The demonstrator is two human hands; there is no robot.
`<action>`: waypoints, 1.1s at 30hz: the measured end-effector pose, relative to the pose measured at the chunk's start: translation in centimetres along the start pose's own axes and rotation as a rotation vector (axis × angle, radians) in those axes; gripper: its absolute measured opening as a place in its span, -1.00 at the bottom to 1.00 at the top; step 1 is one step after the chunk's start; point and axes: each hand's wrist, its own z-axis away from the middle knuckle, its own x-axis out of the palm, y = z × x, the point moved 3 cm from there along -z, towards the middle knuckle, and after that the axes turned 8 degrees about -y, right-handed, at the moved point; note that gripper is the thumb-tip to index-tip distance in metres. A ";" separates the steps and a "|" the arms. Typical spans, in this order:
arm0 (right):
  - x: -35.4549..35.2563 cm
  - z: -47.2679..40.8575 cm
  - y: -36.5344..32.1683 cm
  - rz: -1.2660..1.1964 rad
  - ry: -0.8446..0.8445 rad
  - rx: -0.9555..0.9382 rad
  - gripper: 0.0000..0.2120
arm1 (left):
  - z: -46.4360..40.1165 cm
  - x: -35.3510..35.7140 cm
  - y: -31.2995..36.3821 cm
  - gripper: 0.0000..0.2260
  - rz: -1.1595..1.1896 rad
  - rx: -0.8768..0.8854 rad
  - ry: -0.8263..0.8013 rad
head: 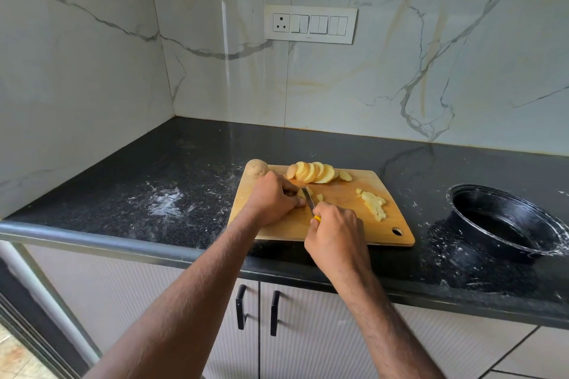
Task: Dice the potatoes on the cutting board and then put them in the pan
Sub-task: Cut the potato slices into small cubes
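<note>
While pinning a potato piece [300, 193] under curled left hand [272, 198], slicing on the cutting board [345, 234].
Right hand [334, 235] gripping knife [308, 198]; slices [314, 172] fanned behind, dice [374, 204] piled rightward, pan [505, 221] well apart.

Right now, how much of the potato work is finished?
Done: a small heap of cubes on the board. In hand: the right hand cuts with the knife beside the left hand. Left: the slices, a whole potato, filling the pan.

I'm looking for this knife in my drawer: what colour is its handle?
Yellow: a bit of the knife handle shows above the right hand in the head view.
</note>
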 end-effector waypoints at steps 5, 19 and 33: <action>-0.2 -0.6 0.3 -0.028 -0.015 -0.025 -0.86 | -0.1 -0.2 0.0 -0.86 -0.012 0.008 -0.017; 0.9 -1.9 0.8 0.019 -0.088 -0.055 -0.89 | -0.2 0.1 -0.3 -0.91 -0.012 0.013 0.010; -0.9 0.9 2.0 0.066 0.044 -0.054 -0.85 | 0.4 -0.1 0.0 -0.81 -0.027 0.010 0.004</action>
